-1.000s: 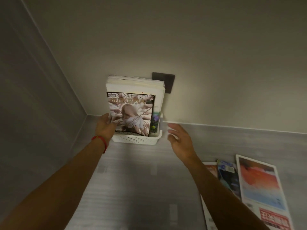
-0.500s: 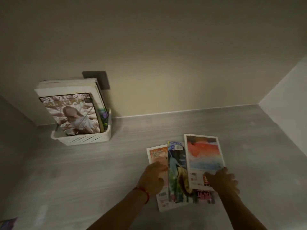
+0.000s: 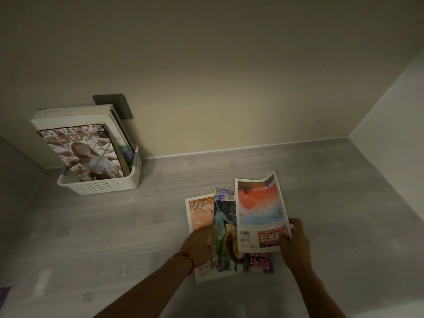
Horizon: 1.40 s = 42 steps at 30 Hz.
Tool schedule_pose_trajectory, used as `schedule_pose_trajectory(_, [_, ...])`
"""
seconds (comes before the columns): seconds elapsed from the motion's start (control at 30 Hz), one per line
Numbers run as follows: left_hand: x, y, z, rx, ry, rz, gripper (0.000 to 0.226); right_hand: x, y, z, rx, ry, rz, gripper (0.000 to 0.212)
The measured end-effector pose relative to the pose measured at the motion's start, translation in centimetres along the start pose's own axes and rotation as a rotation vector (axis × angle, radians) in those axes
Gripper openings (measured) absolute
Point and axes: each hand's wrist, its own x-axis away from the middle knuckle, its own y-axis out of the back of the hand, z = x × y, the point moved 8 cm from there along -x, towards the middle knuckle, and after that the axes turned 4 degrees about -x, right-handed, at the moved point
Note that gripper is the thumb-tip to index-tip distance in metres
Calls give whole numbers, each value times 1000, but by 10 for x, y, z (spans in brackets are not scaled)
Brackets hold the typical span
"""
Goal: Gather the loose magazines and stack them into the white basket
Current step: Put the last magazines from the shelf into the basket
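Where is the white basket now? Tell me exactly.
In the head view, the white basket stands at the left on the grey floor, against the back wall, holding upright magazines, apart from both hands.

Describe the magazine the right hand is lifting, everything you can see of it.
The white-bordered magazine shows a red-orange and pale blue cover picture and a red title block upside down to the camera. It is thin glossy paper, bending, its far corner curled. The right hand pinches its near right corner. It overlaps the dark-covered magazine on the table.

Bare forearms, no sleeves; a thin red string bracelet (image 3: 188, 258) circles the left wrist.
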Motion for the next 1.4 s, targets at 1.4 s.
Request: schedule_pose_trajectory(1.4, [92,446,239,347,-30,-1007,19,59,-314,470,71,808,301,22])
